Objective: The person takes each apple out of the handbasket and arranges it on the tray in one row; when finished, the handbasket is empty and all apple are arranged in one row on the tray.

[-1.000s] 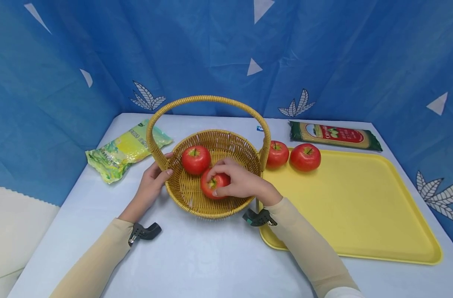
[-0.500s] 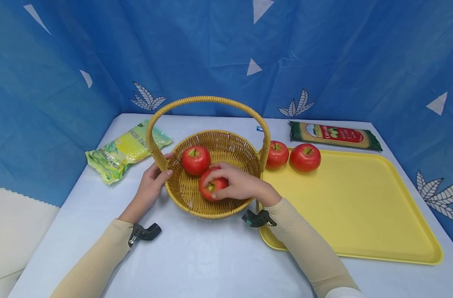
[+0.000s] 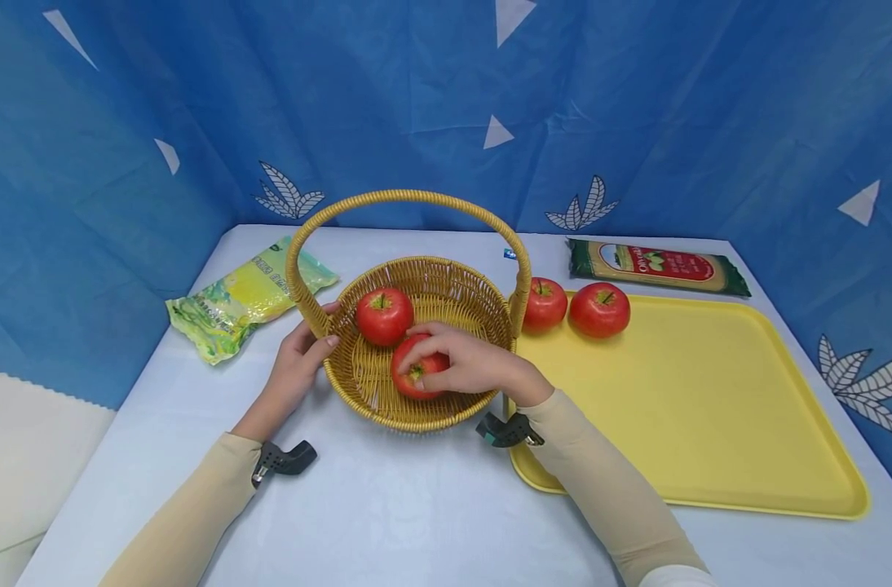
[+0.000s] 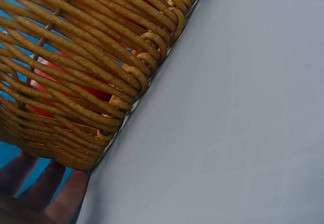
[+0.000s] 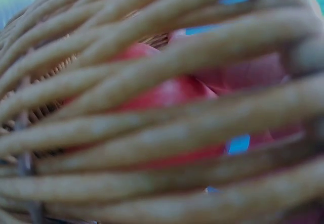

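A yellow wicker basket (image 3: 461, 308) with a tall arched handle stands on the table. At its left side my left hand (image 3: 298, 352) holds the rim, thumb on top. The left wrist view shows fingertips (image 4: 71, 193) against the outer wall of the basket (image 4: 86, 72). My right hand (image 3: 470, 360) reaches inside and grips a red apple (image 3: 405, 380) from above, near the basket floor. Another red apple (image 3: 384, 316) sits just behind it in the basket. In the right wrist view, blurred wicker partly hides the gripped apple (image 5: 172, 92).
To the right lies a yellow tray (image 3: 695, 399), with red apples (image 3: 600, 310) at its far left corner. A green-ended Olivoilà packet (image 3: 659, 265) lies behind it. A green and yellow bag (image 3: 249, 295) is left of the basket. Blue curtain (image 3: 417, 98) hangs behind.
The apple under my right hand has shifted slightly left and toward the basket's front, the hand staying around it. My left hand keeps its place on the rim.
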`<state>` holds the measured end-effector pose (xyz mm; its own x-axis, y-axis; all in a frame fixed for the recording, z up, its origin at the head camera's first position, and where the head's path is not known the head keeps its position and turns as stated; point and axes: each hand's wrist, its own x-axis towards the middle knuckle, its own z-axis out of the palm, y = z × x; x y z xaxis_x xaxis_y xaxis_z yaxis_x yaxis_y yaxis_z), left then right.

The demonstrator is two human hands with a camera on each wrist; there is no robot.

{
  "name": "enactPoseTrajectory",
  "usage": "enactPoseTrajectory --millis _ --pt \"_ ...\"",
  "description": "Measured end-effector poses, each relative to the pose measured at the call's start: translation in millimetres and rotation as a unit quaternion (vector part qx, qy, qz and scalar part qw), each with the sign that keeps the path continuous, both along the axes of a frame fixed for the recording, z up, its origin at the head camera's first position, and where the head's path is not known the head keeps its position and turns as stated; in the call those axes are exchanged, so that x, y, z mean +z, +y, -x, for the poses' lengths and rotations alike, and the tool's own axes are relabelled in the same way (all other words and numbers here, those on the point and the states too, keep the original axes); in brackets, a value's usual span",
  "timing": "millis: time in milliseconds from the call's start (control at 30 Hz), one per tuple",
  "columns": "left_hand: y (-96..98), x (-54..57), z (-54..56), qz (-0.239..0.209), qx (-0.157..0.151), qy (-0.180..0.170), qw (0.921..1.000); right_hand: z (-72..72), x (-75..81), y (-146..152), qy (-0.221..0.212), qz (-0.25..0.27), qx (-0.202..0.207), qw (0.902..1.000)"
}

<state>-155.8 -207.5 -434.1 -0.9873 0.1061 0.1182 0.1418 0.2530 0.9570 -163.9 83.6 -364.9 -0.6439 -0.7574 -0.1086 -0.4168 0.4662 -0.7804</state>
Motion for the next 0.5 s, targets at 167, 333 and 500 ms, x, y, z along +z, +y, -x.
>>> enactPoseTrajectory --millis 167,333,500 --pt "0.3 0.1 0.2 -0.002 0.001 0.003 1.0 0.2 -0.2 1.2 0.0 0.004 0.01 0.9999" --pt "0.5 0.3 0.1 0.0 0.0 0.003 1.0 -0.2 -0.9 1.9 0.0 0.002 0.017 0.9998" --pt "0.9 0.7 -0.2 -0.003 0.0 0.002 1.0 -0.4 -1.4 2.3 -0.004 -0.002 0.017 0.9998"
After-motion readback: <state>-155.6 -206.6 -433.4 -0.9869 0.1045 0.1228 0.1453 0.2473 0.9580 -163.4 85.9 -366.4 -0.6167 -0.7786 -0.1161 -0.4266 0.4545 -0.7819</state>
